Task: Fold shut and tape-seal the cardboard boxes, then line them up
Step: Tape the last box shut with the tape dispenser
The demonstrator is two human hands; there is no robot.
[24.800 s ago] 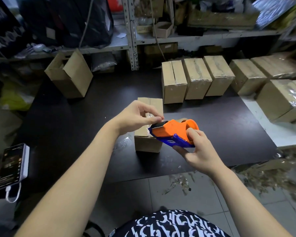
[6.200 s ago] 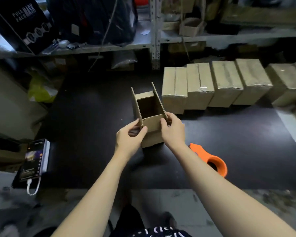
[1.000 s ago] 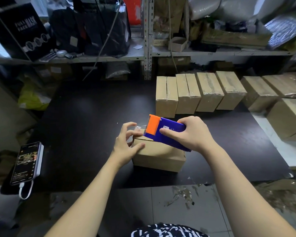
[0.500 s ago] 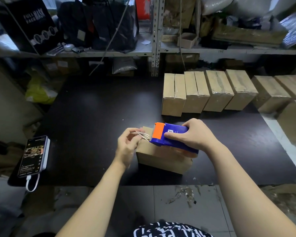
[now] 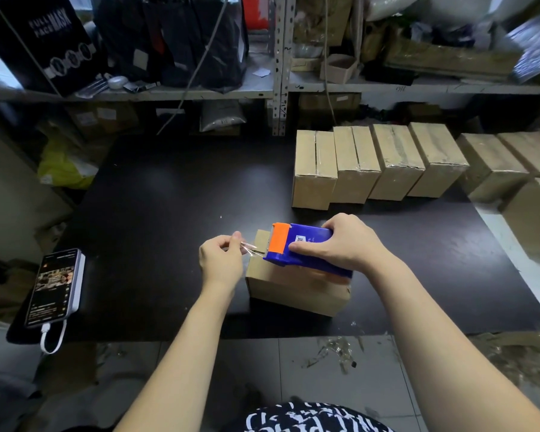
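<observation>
A closed cardboard box (image 5: 296, 291) lies on its side on the black table (image 5: 169, 213), near the front edge. My right hand (image 5: 340, 244) grips a blue and orange tape dispenser (image 5: 296, 246) that rests on top of the box. Just left of the dispenser's orange end, my left hand (image 5: 220, 260) pinches the free end of the clear tape (image 5: 248, 247), which stretches between the fingers and the dispenser. A row of taped boxes (image 5: 374, 163) stands at the back right of the table.
A phone (image 5: 55, 286) with a white cable lies at the table's front left corner. More sealed boxes (image 5: 518, 169) sit on the right, past the table. Metal shelves (image 5: 281, 88) packed with goods run behind the table. Tape scraps litter the tiled floor (image 5: 334, 353).
My left hand has come off the box end and pinched the tape end, pulling it leftward. The dispenser in my right hand has stayed on the box top.
</observation>
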